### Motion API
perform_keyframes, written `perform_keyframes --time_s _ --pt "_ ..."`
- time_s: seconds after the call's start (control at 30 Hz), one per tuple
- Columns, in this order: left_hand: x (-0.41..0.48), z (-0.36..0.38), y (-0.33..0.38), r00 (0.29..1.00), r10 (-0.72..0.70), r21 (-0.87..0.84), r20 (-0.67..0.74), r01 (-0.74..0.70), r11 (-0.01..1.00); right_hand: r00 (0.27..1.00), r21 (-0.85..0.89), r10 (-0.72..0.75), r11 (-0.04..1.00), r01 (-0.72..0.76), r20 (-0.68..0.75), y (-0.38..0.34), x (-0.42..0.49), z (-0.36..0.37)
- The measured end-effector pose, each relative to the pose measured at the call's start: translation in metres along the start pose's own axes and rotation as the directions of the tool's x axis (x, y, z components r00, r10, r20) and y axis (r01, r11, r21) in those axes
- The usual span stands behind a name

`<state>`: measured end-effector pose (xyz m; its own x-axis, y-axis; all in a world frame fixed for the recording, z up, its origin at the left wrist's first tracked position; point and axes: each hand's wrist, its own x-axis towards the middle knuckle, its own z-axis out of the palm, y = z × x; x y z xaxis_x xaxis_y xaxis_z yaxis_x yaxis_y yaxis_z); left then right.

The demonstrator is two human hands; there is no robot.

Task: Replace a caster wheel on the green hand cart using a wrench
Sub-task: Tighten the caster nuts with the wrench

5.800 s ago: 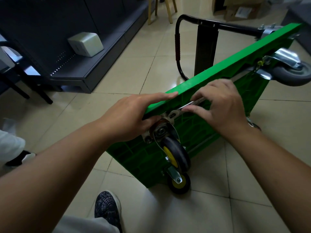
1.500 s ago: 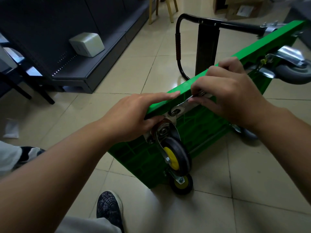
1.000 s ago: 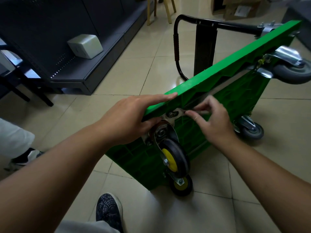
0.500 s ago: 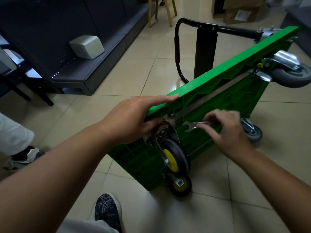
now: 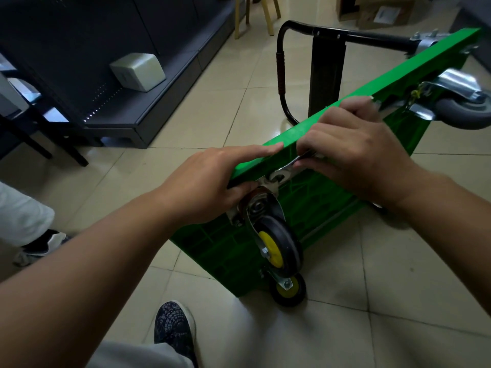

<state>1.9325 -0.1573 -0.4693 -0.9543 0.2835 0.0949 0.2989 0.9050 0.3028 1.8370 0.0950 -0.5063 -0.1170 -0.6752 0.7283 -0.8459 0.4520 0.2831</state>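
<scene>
the green cart [image 5: 313, 208] stands tipped on edge on the floor [image 5: 199, 115], the left hand [image 5: 207, 187] pressed flat along its top edge. the right hand [image 5: 356, 155] is curled round the wrench [image 5: 281, 176], its head set at the base of the yellow-hubbed caster wheel [image 5: 279, 243]. that wheel sits mounted, so the fastening work seems unfinished; loosening or tightening, i cannot tell.

Uncovered arms [image 5: 106, 261], grey trousers
Left hand [image 5: 202, 187], right hand [image 5: 356, 155] and forearms are bare; light grey trouser leg [image 5: 138, 354] above a dark shoe [image 5: 174, 325] with pale speckled pattern.
</scene>
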Motion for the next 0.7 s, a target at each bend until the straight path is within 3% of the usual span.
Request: perform_keyframes --time_s 0.3,0.53,0.7 --pt "-0.001 -0.003 0.004 0.999 -0.015 -0.014 0.032 0.015 1.0 0.996 -0.047 0.06 0.997 -0.063 -0.072 -0.004 -0.01 0.009" --pt "-0.001 -0.001 0.001 1.0 -0.011 0.006 0.003 0.011 1.0 0.992 0.022 0.125 0.992 -0.124 -0.036 -0.009 -0.011 0.016" --pt "0.0 0.001 -0.001 1.0 -0.003 0.016 0.006 0.003 1.0 0.965 -0.001 0.26 0.965 -0.26 0.022 -0.01 -0.024 0.028"
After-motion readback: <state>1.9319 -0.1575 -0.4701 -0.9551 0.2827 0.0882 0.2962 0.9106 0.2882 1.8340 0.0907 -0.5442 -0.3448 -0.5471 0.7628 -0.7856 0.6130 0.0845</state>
